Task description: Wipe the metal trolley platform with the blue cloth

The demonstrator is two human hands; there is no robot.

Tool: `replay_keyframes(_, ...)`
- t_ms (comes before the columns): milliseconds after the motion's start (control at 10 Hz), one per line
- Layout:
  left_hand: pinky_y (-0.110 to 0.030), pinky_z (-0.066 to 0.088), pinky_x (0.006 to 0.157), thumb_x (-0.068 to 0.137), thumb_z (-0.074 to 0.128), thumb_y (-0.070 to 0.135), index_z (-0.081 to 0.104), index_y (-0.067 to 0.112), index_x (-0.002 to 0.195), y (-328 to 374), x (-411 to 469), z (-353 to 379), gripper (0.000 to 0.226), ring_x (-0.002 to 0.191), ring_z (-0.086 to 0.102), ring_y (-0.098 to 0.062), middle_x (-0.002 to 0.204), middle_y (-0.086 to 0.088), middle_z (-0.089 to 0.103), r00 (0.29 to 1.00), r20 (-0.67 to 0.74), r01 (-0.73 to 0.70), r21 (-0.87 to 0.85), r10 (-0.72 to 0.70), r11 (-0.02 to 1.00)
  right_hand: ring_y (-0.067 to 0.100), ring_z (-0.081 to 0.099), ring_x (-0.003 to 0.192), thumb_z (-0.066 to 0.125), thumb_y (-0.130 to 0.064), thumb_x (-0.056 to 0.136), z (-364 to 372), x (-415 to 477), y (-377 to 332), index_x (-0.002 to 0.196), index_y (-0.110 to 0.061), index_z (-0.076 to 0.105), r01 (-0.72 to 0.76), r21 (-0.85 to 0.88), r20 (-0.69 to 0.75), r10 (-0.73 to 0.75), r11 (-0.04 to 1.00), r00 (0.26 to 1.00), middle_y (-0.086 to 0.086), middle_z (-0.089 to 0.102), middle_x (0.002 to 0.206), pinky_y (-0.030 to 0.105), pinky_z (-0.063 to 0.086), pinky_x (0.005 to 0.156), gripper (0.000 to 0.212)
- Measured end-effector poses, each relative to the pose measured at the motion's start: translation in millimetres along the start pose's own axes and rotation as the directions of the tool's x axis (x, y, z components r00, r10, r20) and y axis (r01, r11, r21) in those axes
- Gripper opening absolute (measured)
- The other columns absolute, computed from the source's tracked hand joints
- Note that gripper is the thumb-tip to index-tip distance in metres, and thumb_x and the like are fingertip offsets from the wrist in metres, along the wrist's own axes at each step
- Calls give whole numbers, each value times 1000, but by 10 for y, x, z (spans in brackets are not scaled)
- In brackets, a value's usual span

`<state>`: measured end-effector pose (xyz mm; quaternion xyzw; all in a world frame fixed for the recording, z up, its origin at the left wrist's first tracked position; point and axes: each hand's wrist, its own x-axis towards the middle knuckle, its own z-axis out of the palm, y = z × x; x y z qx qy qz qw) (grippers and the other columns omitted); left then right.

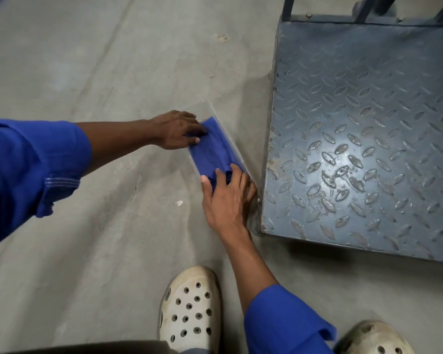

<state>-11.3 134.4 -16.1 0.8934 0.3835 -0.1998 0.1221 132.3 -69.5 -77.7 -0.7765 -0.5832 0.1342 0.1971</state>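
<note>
Nothing legible anywhere: no lettering, label, brand mark or number on the metal trolley platform (pixel 363 111), the blue cloth (pixel 212 152) or the white clogs (pixel 189 310).

Left hand (pixel 178 130) pinches the blue cloth (pixel 212 149); right hand (pixel 226 198) fingers spread flat.
</note>
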Motion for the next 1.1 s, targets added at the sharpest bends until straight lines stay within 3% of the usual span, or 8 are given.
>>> replay_keyframes(100,-44,18,129,112,44,41,40,22,164,-8,58,-59,55,161,25,-28,171,-3,38,998,-57,20,13,-19,1000,33,33,140,50,-59,101,-14,-33,-56,142,-23,56,44,105,89,-53,994,995,14,34,161,50,26,110,55)
replay_keyframes(200,-52,32,118,104,59,35,55,18,153,63,86,-78,52,149,39,-36,161,-13,46,953,-291,101,25,-89,995,32,30,140,64,-50,94,-31,-112,-65,145,-25,51,81,155,103,-98,985,990,12,29,164,48,29,110,59)
replay_keyframes(300,-52,47,101,92,69,20,57,14,145,170,122,-100,54,129,47,-46,149,-24,36,840,-318,376,-244,-440,894,27,27,139,73,-33,89,-53,-170,-79,147,-24,49,87,184,111,-109,979,988,10,29,163,45,30,112,64)
replay_keyframes(400,-34,50,93,92,70,9,59,11,143,200,201,-161,53,108,61,-41,149,-23,31,812,-167,431,-474,-559,768,27,29,138,72,-27,90,-73,-195,-142,151,-21,46,100,173,124,-122,980,985,8,31,161,46,29,112,67)
replay_keyframes(700,-28,47,106,88,69,-2,64,11,144,282,430,-291,58,138,53,-30,154,-14,47,875,-199,270,-558,-442,785,20,18,145,65,-36,96,-76,-175,-358,163,-25,24,-27,330,267,-66,944,962,-2,22,165,44,18,114,80)
replay_keyframes(900,-27,55,92,94,60,-3,67,18,142,210,442,-269,52,137,59,-20,158,-5,54,849,-176,199,-767,-499,610,18,17,145,66,-34,96,-90,-140,-349,160,-28,33,-47,404,248,-60,914,967,-4,26,164,41,18,113,72)
replay_keyframes(1000,-24,50,97,95,63,4,65,23,146,142,437,-266,55,126,65,-18,150,-4,62,796,-212,186,-806,-567,562,22,27,140,68,-26,92,-99,-148,-396,152,-28,46,-17,385,108,-27,923,994,-1,35,160,43,25,110,64)
replay_keyframes(1100,-26,47,109,92,67,14,63,22,148,137,296,-263,57,125,67,-22,152,-5,62,732,-197,230,-830,-653,508,25,30,140,67,-18,90,-349,-117,-486,147,-27,51,-71,405,107,30,912,994,3,38,160,44,29,111,60)
